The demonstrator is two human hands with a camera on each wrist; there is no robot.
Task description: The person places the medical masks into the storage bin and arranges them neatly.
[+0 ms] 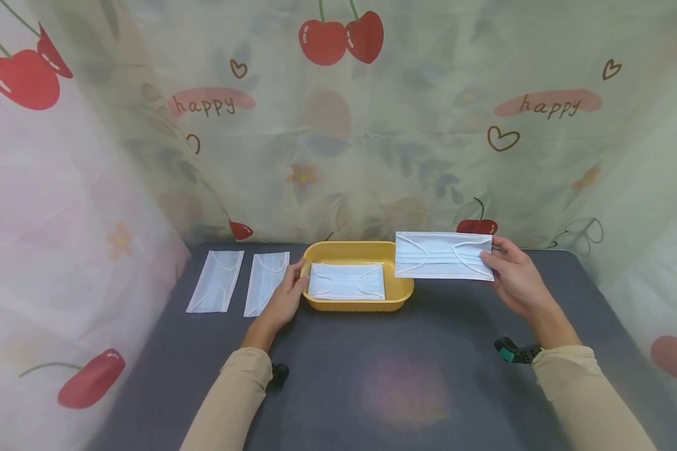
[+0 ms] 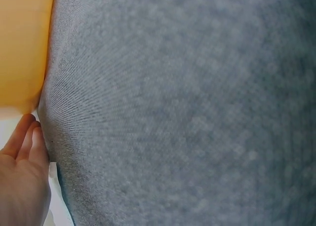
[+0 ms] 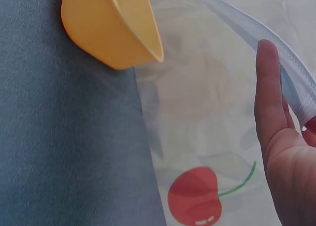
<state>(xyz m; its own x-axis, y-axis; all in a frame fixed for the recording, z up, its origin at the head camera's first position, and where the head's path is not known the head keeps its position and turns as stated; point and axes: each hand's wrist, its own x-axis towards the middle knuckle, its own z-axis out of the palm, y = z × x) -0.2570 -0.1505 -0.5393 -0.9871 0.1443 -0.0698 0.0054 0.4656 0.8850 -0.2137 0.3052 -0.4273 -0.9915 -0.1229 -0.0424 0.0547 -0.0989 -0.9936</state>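
A pale blue pleated face mask (image 1: 443, 255) with white ear loops is pinched at its 3 o'clock edge by the right hand (image 1: 513, 275), above the grey table (image 1: 372, 376). The left hand (image 1: 286, 297), fingers relaxed, touches the yellow tray (image 1: 361, 250). Cherry-print curtains (image 1: 429, 125) surround.

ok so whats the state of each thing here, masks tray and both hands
held mask: flat, lifted off the table, pinched at its right edge
right hand: pinches the held mask
tray mask: lying flat in the tray
yellow tray: upright on the table
left hand: touches the tray's left end
two masks: flat on the table, side by side
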